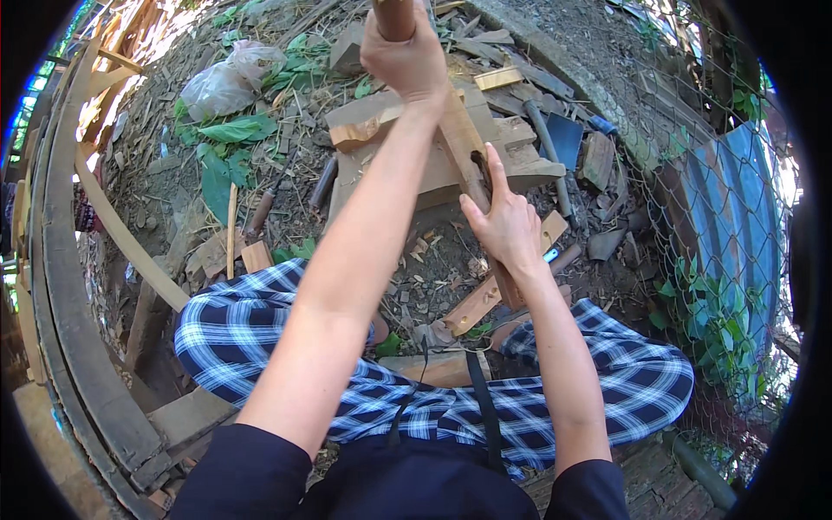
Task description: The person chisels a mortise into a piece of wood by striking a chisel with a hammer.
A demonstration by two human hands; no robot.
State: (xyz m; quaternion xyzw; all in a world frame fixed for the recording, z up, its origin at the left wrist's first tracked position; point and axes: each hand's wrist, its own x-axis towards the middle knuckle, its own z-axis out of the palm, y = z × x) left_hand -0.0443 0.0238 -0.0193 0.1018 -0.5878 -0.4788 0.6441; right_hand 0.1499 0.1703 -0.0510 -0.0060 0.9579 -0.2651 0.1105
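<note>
My left hand [406, 59] is raised at the top, its fingers wrapped round a thick round wooden piece [395, 19], of which mainly the blunt end shows. My right hand [507, 227] grips a long wooden bar [459, 130], thumb and forefinger along its sides and the other fingers partly hidden. A dark hole is cut in the bar near the forefinger. Its far part lies over a broad, curved-edged wooden block [425, 186], while the near end slants down toward my legs. Below it lies another wooden piece with holes [475, 305].
Dark-handled tools [323, 184] lie left of the block. To its right are a metal pipe [544, 143] and a flat blue piece [563, 139]. A plastic bag [227, 84] rests among leaves. A wire fence [685, 173] bounds the right; curved planks [69, 286] line the left.
</note>
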